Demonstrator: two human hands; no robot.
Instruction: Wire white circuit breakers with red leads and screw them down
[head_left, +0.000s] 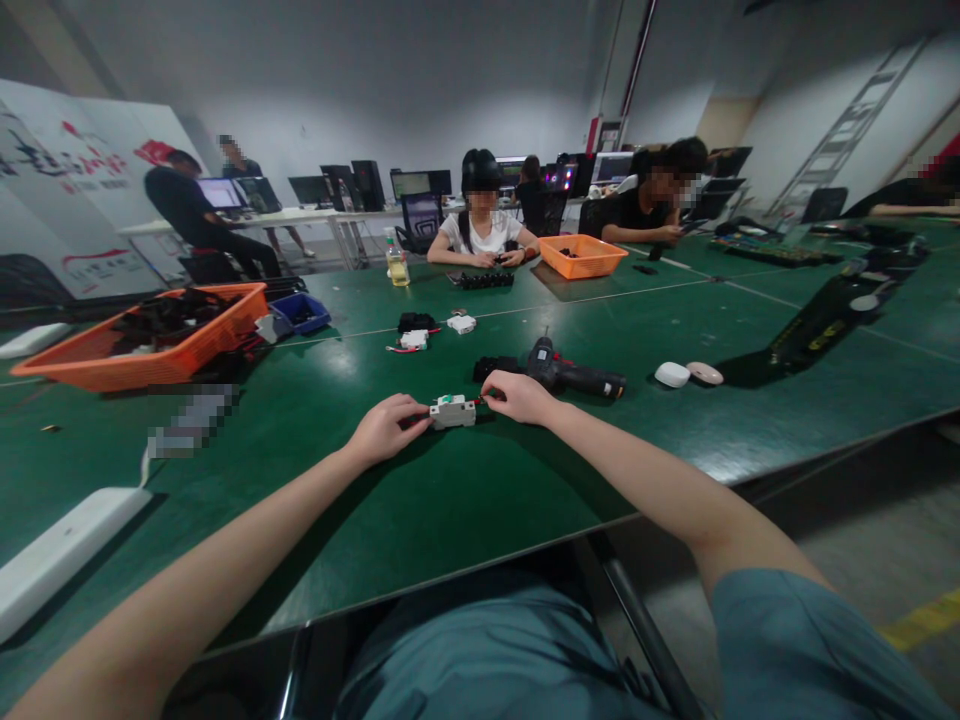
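A small white circuit breaker (453,412) with a green toggle lies on the green tabletop in front of me. My left hand (391,428) is closed at its left end, thumb and fingers pinching there; something dark shows at the fingertips. At the opposite end my right hand (517,398) pinches a short red wire (478,400) that meets the breaker's side. Right behind my right hand rests a black power screwdriver (574,375). Farther back are two more white breakers, one with a red wire (412,341) and another (461,323) beside it.
Orange baskets stand at left (150,345) and far centre (581,257), with a blue bin (300,313) by the left one. A white power strip (71,550) lies near left. White and pink cases (673,374) and a black stand (825,310) are at right. A co-worker (484,230) sits opposite.
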